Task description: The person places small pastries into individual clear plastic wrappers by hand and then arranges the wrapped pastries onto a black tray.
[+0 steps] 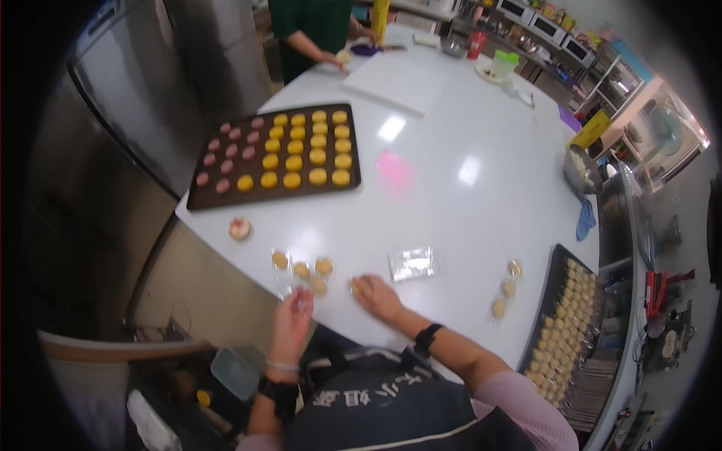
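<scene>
Four wrapped tan pastries [301, 270] lie in a loose cluster on the white table [466, 225], just beyond the left hand [292, 322]. Left: fingers bunched near the nearest one; can't tell if they grip anything. Right hand [378, 299]: fingers closed on a single pastry [355, 288], right of the cluster, near the table edge. Clear bags [412, 264] flat just beyond and right of that hand. Baking tray [274, 194] with yellow and pink dough rounds [292, 161] farther off, past the cluster.
</scene>
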Available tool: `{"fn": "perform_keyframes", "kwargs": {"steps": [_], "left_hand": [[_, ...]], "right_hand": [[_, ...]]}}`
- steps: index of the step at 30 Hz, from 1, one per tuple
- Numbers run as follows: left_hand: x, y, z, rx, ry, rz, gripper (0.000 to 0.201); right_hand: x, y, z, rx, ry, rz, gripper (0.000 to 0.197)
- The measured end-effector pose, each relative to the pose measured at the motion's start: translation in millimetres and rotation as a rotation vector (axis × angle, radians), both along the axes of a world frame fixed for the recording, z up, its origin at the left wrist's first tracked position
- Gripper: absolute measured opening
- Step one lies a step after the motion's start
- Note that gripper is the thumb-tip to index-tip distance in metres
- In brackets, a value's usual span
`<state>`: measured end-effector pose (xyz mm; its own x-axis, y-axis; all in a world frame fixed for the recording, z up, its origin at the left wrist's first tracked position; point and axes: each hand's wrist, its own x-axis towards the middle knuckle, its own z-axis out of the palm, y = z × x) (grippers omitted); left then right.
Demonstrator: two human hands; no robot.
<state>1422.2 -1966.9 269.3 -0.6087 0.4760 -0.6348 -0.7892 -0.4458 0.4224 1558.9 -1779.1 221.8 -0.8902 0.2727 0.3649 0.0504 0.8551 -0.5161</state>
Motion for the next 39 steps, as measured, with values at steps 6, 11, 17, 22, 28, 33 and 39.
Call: {"fn": "perform_keyframes", "kwargs": {"steps": [6,11,17,22,28,33,39], "left_hand": [[0,32,49,-0.024,0.036,-0.091,0.020],[12,42,59,0.047,0.122,-0.226,0.019],[29,52,79,0.046,0.130,-0.273,0.014],[32,59,87,-0.016,0.195,-0.286,0.015],[38,58,90,-0.025,0.250,-0.375,0.019],[40,62,94,-0.076,0.284,-0.377,0.022],[46,69,103,-0.080,0.354,-0.330,0.024]], "right_hand": [[12,9,79,-0.084,0.111,-0.025,0.047],[19,-3,129,-0.066,0.187,-0.028,0.048],[26,-2,143,0.031,0.209,-0.128,0.049],[26,-3,151,0.102,0.188,-0.128,0.048],[32,-2,157,0.103,0.200,-0.095,0.050],[35,-9,154,0.092,0.227,-0.042,0.051],[35,-12,153,0.107,0.246,-0.074,0.050]]}}
